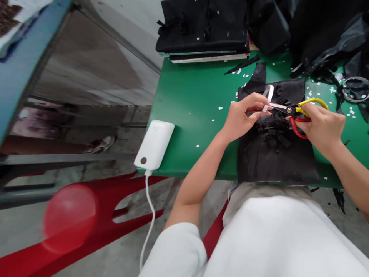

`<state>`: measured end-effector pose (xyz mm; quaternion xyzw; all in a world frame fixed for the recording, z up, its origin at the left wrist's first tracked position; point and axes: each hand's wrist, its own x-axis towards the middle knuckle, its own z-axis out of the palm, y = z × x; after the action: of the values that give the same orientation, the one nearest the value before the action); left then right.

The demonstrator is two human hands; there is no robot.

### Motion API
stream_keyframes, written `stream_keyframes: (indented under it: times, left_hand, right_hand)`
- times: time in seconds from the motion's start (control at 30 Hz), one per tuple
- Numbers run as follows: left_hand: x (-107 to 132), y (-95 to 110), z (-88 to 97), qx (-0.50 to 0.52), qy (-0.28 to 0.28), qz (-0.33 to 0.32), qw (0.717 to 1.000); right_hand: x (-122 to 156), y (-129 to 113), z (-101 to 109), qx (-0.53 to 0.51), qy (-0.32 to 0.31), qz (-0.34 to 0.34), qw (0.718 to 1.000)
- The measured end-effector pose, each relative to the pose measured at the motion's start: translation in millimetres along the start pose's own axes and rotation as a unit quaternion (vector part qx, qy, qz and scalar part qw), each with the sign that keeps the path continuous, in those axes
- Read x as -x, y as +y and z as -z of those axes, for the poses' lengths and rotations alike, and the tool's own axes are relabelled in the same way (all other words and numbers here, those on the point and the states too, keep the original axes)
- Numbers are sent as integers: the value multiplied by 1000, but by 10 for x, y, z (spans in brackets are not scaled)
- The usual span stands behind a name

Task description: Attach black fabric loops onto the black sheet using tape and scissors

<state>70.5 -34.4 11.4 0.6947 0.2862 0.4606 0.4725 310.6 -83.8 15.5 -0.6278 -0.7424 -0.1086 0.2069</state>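
In the head view, the left hand [243,114] pinches a white strip [269,92] between thumb and fingers, while the right hand [325,125] grips the yellow-and-red scissors [289,110] by their handles, blades at the strip, above black fabric [273,159] lying on the green table [187,104].

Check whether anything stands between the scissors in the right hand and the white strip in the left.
Nothing visible does. The scissors in the right hand point straight at the strip in the left hand. The black fabric lies beneath, not between.
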Motion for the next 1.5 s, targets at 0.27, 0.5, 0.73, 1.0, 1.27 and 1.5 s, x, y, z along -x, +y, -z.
stream_keyframes:
  times: [0.27,0.5,0.73,1.0,1.27,1.5]
  left_hand:
    - [-12,6,42,-71,9,-49,996]
    - [-32,33,157,-146,48,-57,987]
    - [-53,-68,405,-250,132,9,959]
    - [-62,-230,639,-375,160,134,903]
    - [-97,-202,578,-214,162,67,961]
    - [-90,-205,450,-161,159,24,974]
  right_hand:
    - [-37,9,27,23,1,-32,999]
    - [-61,-12,54,40,-42,-65,996]
    - [-190,10,134,95,-70,-155,981]
    - [-357,266,218,188,-164,-306,919]
    - [-379,399,165,168,-269,-327,890]
    - [-299,477,123,118,-231,-284,923]
